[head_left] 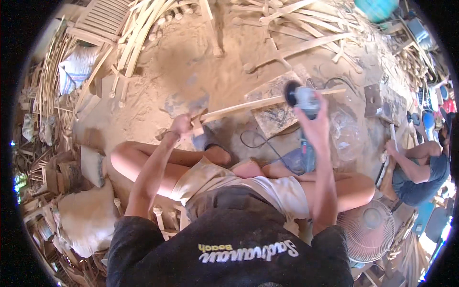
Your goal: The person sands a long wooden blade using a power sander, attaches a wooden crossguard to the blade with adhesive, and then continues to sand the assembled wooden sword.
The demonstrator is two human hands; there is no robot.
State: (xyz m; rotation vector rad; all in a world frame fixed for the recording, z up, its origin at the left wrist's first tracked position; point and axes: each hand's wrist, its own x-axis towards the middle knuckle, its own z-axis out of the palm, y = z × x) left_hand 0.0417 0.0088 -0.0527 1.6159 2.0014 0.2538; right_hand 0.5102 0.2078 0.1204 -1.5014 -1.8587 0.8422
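Observation:
My left hand (181, 125) is closed round the handle end of a wooden sword (239, 108), just behind its crossguard. The blade slants up to the right across the space in front of my crossed legs. My right hand (315, 125) grips an angle grinder (306, 99) with a dark round disc. That disc is over the blade's far part; whether it touches the wood I cannot tell. Under the blade lies a worn, stained board (275, 117). A dark cable (260, 138) curls on the ground beside it.
Several wooden swords (306, 45) lie piled at the far right, with more pale wood pieces (138, 38) at the far left. A fan (367, 229) stands by my right knee. Another person (418, 167) sits at the right. A sack (88, 215) lies at the left.

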